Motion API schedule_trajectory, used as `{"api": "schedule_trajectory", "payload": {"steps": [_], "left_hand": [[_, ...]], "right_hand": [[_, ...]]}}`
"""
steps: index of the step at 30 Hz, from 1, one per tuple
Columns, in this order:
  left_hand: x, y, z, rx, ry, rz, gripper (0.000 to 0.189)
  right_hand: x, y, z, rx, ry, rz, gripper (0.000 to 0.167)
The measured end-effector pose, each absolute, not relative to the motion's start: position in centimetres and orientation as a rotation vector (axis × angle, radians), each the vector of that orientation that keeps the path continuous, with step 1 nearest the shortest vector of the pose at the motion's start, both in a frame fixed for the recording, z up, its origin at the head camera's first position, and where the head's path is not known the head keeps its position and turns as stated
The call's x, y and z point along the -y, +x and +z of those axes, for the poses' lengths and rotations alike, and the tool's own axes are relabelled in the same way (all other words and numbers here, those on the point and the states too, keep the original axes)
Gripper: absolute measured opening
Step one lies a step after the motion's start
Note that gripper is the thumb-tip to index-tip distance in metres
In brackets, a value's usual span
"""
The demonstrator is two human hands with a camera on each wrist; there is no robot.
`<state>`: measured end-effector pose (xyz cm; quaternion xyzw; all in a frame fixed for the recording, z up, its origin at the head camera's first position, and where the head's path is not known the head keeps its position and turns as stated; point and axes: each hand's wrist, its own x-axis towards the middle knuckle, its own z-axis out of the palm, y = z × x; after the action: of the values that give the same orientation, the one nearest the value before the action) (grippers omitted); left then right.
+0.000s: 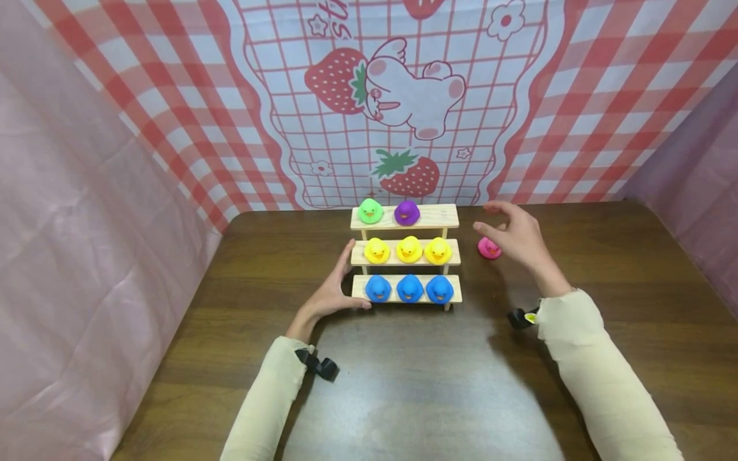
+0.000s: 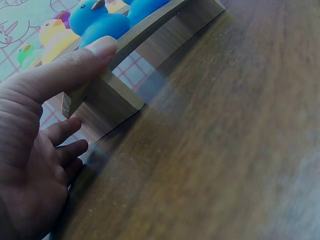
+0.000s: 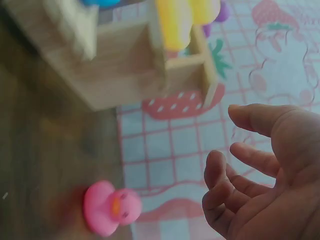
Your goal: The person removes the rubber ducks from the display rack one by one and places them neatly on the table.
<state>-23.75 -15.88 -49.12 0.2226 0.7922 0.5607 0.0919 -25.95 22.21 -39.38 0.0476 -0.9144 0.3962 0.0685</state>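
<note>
A three-tier wooden display stand (image 1: 452, 218) holds small rubber ducks. My left hand (image 1: 331, 291) holds its left end, the thumb along the front edge of the lowest tier beside a blue duck (image 2: 97, 22) and the index finger up by the middle tier. The other left fingers are bent beside the stand's side in the left wrist view. My right hand (image 1: 519, 240) hovers right of the stand, thumb and fingers apart with nothing between them. A pink rubber duck (image 1: 489, 248) sits on the table just below it, partly covered by the hand in the head view.
Three blue ducks (image 1: 410, 289) stand on the lowest tier and three yellow ducks (image 1: 409, 250) on the middle one. A green duck (image 1: 370, 211) and a purple duck (image 1: 407, 213) occupy the top tier. Behind the brown table (image 1: 415, 384) hangs a strawberry-print cloth (image 1: 490, 160).
</note>
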Motion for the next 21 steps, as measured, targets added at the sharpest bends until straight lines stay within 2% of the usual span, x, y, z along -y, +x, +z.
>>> {"api": "schedule_trajectory", "payload": {"steps": [21], "left_hand": [[15.9,-23.7,-49.0,-2.355,0.660,1.661,0.131]], "right_hand": [[-15.9,-26.8,-36.6,2.706,0.420,1.182,0.050]]}}
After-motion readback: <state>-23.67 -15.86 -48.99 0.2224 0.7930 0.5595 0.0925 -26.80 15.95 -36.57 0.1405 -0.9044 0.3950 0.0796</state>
